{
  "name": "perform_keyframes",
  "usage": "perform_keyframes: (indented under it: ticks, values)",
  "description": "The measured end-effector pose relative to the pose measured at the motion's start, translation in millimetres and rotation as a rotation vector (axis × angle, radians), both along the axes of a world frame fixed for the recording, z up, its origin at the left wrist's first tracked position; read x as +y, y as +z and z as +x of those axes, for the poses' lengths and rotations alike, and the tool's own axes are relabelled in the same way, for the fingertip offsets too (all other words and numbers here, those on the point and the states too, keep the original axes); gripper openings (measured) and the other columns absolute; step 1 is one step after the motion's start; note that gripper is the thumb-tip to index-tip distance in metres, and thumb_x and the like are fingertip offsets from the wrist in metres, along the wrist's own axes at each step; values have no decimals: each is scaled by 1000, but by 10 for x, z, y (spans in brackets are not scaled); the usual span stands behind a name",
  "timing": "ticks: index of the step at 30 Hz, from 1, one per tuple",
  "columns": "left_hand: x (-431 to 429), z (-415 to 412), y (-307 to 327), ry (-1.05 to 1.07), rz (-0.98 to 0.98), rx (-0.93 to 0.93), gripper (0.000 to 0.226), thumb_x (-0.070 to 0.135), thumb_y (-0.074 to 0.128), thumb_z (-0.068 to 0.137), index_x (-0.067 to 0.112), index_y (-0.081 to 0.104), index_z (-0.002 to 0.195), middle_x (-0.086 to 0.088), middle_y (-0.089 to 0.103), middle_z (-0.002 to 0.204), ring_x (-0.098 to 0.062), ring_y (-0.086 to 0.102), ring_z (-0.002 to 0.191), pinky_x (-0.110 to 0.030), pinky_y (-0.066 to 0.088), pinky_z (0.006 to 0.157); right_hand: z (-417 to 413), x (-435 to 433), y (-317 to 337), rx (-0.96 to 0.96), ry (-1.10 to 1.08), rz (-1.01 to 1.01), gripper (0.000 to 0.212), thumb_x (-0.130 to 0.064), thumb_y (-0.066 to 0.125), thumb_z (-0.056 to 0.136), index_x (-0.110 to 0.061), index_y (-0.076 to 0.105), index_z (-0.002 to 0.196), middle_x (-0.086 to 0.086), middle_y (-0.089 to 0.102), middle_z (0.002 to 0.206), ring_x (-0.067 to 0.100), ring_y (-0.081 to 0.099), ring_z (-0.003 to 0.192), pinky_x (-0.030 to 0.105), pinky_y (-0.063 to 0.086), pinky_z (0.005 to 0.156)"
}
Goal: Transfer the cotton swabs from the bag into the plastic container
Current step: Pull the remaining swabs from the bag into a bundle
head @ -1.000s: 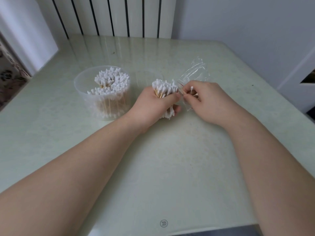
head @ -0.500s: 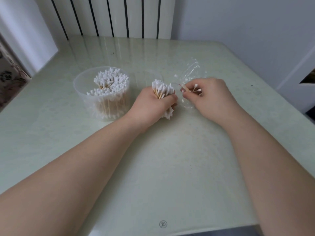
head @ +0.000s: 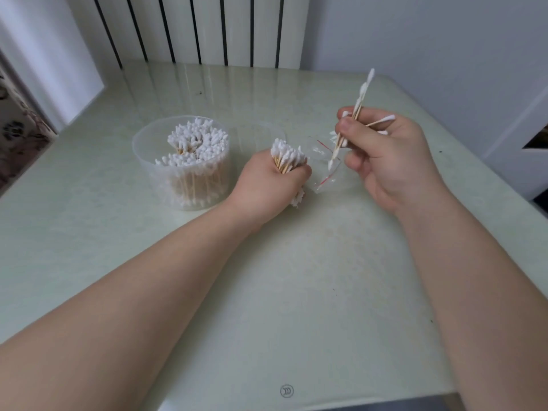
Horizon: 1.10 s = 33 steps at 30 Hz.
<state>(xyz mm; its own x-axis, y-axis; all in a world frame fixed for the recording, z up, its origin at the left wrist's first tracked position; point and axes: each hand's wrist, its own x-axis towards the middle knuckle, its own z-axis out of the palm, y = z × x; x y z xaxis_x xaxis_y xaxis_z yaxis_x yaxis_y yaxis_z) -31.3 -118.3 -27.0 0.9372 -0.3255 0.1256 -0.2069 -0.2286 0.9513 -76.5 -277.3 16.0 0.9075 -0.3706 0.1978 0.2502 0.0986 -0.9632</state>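
Your left hand [head: 268,185] grips a thick bundle of cotton swabs [head: 288,157] just beside the plastic container [head: 182,161]. Your right hand [head: 385,152] pinches a few loose swabs [head: 354,114] above the clear bag [head: 324,164] on the bench [head: 296,292].

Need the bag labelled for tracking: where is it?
Head view, right of centre: the clear bag lies on the table between the left hand, gripping a swab bundle, and the raised right hand holding loose swabs.
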Motion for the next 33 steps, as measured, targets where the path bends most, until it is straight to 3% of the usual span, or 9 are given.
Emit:
perform_keyframes:
  ticks: [5, 8, 10, 13, 17, 19, 22, 30, 33]
  values:
    - [8, 12, -10, 33, -71, -5, 18, 21, 63, 87, 4, 63, 80, 0, 66, 61, -21, 67, 62, -51, 59, 76, 26, 38, -96, 102, 24, -73, 11, 0, 68, 90, -11, 73, 88, 2, 62, 72, 13, 56, 66, 24, 51, 62]
    - [11, -11, -13, 49, -137, -42, 22, 29, 65, 86, 7, 66, 86, -13, 72, 86, -29, 72, 84, -55, 59, 79, 22, 48, -96, 106, 30, -46, 10, 0, 67, 91, -9, 71, 90, 4, 61, 74, 14, 57, 67, 24, 53, 64]
    - [27, -29, 4, 20, -225, -7, 16, 31, 67, 87, 17, 73, 92, -9, 76, 100, -25, 74, 96, -54, 60, 84, 11, 77, -80, 84, 61, -7, 9, 1, 65, 92, -7, 69, 92, 5, 61, 76, 13, 57, 67, 23, 52, 63]
    - [36, -59, 38, -126, -315, 61, 15, 15, 63, 98, 11, 72, 110, -6, 76, 107, -27, 74, 103, -53, 59, 91, 14, 124, -96, 46, 90, 6, 12, 5, 63, 92, -6, 68, 92, 3, 63, 71, 14, 57, 62, 24, 52, 61]
    - [35, -107, 45, -303, -228, -13, 13, 1, 52, 103, 1, 64, 106, -4, 68, 94, -23, 72, 79, -38, 59, 76, 28, 151, -136, 31, 73, -151, 11, 3, 66, 91, -8, 69, 91, 8, 58, 67, 16, 48, 52, 28, 49, 53]
    - [37, -87, 48, -278, -163, -67, 13, 2, 52, 101, 1, 66, 102, -5, 72, 91, -19, 66, 70, -35, 56, 68, 36, 141, -140, 53, 48, -122, 10, 3, 67, 90, -7, 69, 89, 8, 59, 66, 18, 46, 50, 26, 50, 51]
    - [53, -42, 50, -179, -141, -42, 11, 3, 55, 99, 3, 64, 94, 0, 71, 79, -13, 63, 62, -27, 53, 60, 52, 95, -134, 59, 11, -111, 9, -2, 70, 89, -11, 71, 87, 7, 63, 72, 20, 52, 62, 26, 46, 55]
    - [41, -46, 16, -235, -186, -42, 12, -2, 56, 97, -1, 67, 93, -6, 68, 81, -18, 66, 69, -34, 56, 69, 53, 99, -165, 58, 64, -214, 11, 2, 69, 89, -9, 71, 86, 6, 63, 67, 20, 55, 55, 27, 51, 57]
    - [45, -29, 0, -200, -205, -20, 10, 3, 59, 98, -3, 64, 92, -4, 66, 76, -18, 66, 66, -37, 55, 67, 44, 84, -158, 72, 43, -319, 10, -2, 72, 87, -11, 74, 85, -5, 71, 75, 13, 54, 53, 22, 48, 56]
